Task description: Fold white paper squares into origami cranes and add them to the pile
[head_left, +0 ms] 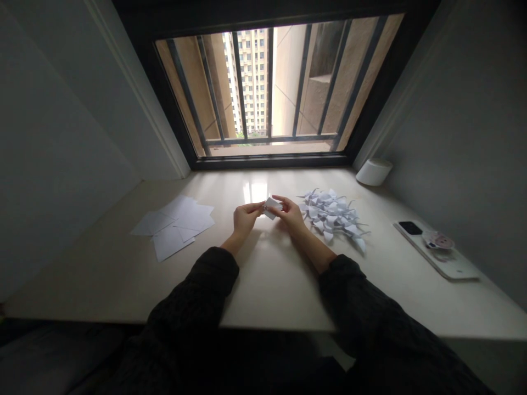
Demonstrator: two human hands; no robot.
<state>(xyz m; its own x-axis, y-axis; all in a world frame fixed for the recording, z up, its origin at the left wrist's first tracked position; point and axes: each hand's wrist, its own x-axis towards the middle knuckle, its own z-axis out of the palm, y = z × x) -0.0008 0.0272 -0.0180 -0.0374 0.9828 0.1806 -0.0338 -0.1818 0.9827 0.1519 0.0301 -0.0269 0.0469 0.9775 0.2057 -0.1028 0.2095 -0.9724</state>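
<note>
A small folded piece of white paper (272, 208) is held just above the middle of the pale sill. My left hand (247, 215) pinches its left edge between thumb and fingers. From the other side my right hand (291, 213) grips it, with the thumb in front and a finger along the top. The fingers cover part of the folds. Close to the right hand lies a heap of folded white paper pieces (331, 214) with thin pointed ends. Loose flat sheets of white paper (177, 219) overlap one another on the left.
On the right, a white phone (453, 266) with a round pinkish grip (438, 240) lies face down. A white cylindrical object (374, 171) sits in the back right corner. Beyond the sill (272, 296) is a dark-framed window (272, 162) with bars outside. Walls flank both sides.
</note>
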